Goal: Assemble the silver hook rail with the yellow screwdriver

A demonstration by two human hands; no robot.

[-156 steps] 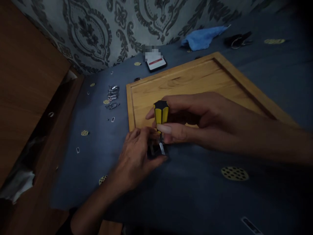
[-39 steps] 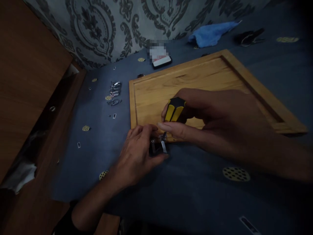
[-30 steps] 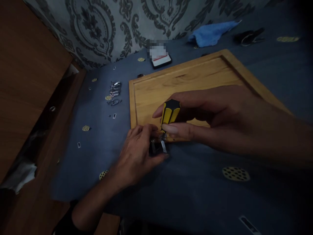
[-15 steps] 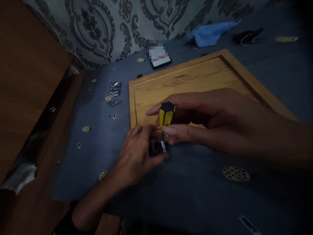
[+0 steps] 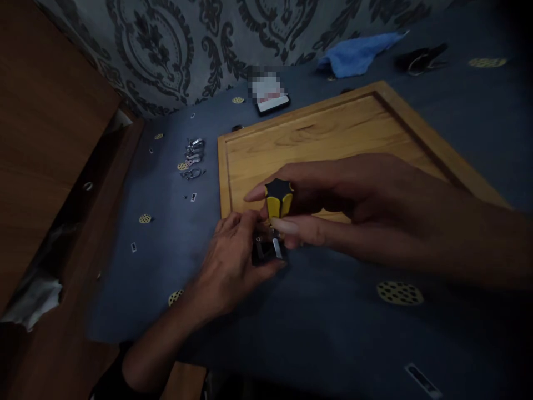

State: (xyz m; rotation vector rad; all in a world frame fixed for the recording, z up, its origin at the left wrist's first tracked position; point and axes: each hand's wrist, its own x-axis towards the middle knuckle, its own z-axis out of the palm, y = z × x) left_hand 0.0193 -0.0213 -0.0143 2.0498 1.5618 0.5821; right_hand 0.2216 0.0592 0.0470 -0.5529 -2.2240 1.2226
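My right hand (image 5: 333, 208) pinches the black-and-yellow handle of a screwdriver (image 5: 279, 199) between thumb and fingers. The handle stands nearly upright, its end tipped toward me, and the tip is hidden. Directly below it, a small metal part (image 5: 276, 247) shows a bright silver strip and a darker piece beside it. My left hand (image 5: 233, 255) is closed around this part, thumb on the near side and fingers on the far side. What kind of part it is, I cannot make out. Both hands are by the near left corner of the wooden board.
The wooden board (image 5: 300, 136) lies on a dark blue patterned cloth (image 5: 166, 266). Several small metal clamps or shackles (image 5: 194, 159) form a row left of it. Behind are a partly blurred phone-like object (image 5: 272, 104), a blue rag (image 5: 353, 55) and a dark item with a ring (image 5: 418, 61).
The screwdriver handle has turned a little and its top has shifted slightly left and down. My left hand keeps its grip on the metal part. The whole view has moved slightly.
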